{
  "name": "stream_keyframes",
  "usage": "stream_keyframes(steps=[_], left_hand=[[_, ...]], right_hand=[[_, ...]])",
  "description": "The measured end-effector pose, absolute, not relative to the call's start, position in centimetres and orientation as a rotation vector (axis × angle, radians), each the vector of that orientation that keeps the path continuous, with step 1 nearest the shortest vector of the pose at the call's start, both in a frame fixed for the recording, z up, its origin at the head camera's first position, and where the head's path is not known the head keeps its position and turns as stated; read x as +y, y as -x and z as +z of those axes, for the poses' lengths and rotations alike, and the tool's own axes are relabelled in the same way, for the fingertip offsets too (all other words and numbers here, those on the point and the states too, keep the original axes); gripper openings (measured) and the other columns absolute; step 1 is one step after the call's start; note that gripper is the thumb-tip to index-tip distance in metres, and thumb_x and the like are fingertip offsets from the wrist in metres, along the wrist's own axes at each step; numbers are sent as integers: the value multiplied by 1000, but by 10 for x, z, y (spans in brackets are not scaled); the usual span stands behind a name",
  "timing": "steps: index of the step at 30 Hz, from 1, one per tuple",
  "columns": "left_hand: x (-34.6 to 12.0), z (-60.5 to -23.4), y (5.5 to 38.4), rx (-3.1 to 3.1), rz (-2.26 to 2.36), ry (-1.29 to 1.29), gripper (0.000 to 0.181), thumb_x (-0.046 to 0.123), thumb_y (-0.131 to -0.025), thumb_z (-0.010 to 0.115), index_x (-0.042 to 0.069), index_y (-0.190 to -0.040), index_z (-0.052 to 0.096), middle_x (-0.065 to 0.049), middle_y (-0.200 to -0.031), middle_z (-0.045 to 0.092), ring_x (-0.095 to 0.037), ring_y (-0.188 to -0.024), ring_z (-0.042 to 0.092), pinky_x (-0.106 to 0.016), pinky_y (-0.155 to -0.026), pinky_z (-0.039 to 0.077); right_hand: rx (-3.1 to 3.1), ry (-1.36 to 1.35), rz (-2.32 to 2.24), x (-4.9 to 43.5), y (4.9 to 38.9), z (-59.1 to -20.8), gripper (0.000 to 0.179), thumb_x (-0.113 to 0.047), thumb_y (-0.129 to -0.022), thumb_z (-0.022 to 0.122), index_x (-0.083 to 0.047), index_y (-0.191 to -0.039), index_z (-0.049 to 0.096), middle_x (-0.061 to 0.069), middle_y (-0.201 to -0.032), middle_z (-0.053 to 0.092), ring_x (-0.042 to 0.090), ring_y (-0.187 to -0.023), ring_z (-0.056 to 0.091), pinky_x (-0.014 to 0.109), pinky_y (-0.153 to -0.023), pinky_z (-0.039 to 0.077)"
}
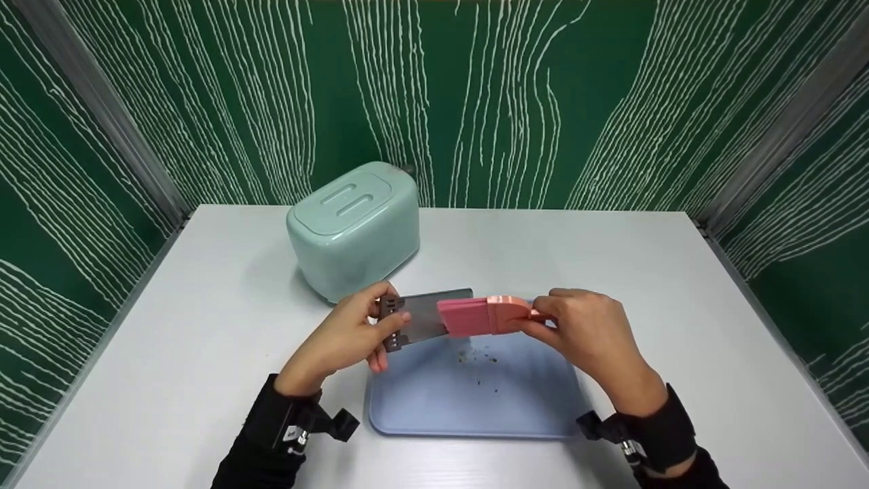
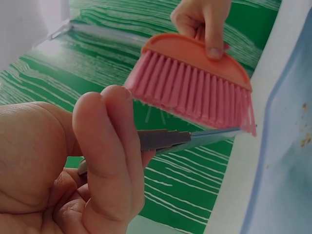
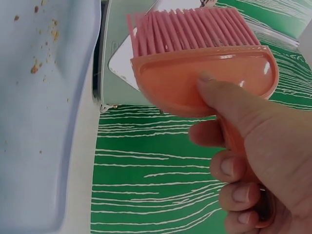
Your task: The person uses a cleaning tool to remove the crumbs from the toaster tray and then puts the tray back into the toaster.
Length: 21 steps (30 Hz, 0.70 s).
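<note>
My left hand (image 1: 349,334) grips the dark end of a flat metal crumb tray (image 1: 422,307), thumb on top. My right hand (image 1: 587,331) holds a small brush (image 1: 509,314) by its orange handle, thumb lying along the back of its head in the right wrist view. Its pink bristles (image 2: 190,95) point at the crumb tray and overlap its right end in the head view. Both are held above a blue tray (image 1: 475,418), where brown crumbs (image 3: 36,66) lie scattered.
A mint-green toaster (image 1: 360,234) stands behind my left hand, at the back left of the white table (image 1: 611,258). Green walls (image 1: 475,102) with white wavy lines enclose the table at the back and sides.
</note>
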<state>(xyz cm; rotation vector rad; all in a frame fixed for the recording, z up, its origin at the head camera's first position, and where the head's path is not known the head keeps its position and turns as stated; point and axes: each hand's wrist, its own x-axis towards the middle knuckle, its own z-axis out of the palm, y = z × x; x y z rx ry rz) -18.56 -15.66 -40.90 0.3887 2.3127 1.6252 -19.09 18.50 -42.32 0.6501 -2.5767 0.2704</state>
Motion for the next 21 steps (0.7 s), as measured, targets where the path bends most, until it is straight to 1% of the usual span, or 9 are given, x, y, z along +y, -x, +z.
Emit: stream_keyframes(steps=[3, 5, 10, 15, 18, 21], left_hand=[[-157, -409, 186, 2320, 1627, -390, 15, 15, -106, 68, 7, -112, 58, -11, -84, 63, -14, -44, 64, -34, -43, 59], [-157, -409, 186, 2320, 1630, -393, 16, 15, -106, 69, 6, -112, 57, -11, -84, 63, -14, -44, 64, -34, -44, 59], [-158, -407, 185, 2319, 1634, -400, 18, 16, -106, 69, 4, -112, 57, -11, -84, 62, -13, -45, 64, -32, -44, 58], [-159, -406, 185, 2321, 1642, -395, 20, 16, -106, 70, 2, -111, 56, -12, -84, 62, -14, -44, 64, -29, -43, 56], [-159, -407, 185, 2331, 1638, -394, 20, 16, -106, 70, 2, -111, 56, -12, -84, 62, -14, -44, 64, -29, -42, 56], [-160, -407, 185, 2346, 1635, -396, 19, 16, -106, 69, 2, -110, 56, -11, -83, 62, -14, -44, 64, -30, -43, 57]], right_hand=[[-2595, -612, 237, 187, 191, -423, 35, -34, -80, 97, -18, -69, 68, -7, -59, 48, 8, -55, 38, 25, -49, 32], [-2600, -590, 223, 188, 191, -423, 35, -37, -79, 97, -18, -70, 69, -6, -59, 49, 9, -54, 40, 26, -48, 32], [-2598, -550, 215, 191, 192, -424, 33, -39, -77, 97, -18, -72, 73, -4, -60, 54, 12, -52, 43, 29, -45, 36], [-2580, -514, 212, 194, 194, -426, 31, -37, -77, 98, -19, -70, 74, -4, -59, 54, 15, -51, 47, 31, -43, 38], [-2571, -489, 213, 196, 194, -426, 32, -38, -77, 98, -20, -68, 72, -4, -59, 53, 15, -50, 48, 30, -43, 36], [-2555, -465, 221, 198, 194, -424, 35, -37, -77, 97, -20, -65, 70, -3, -58, 51, 14, -49, 45, 28, -43, 32]])
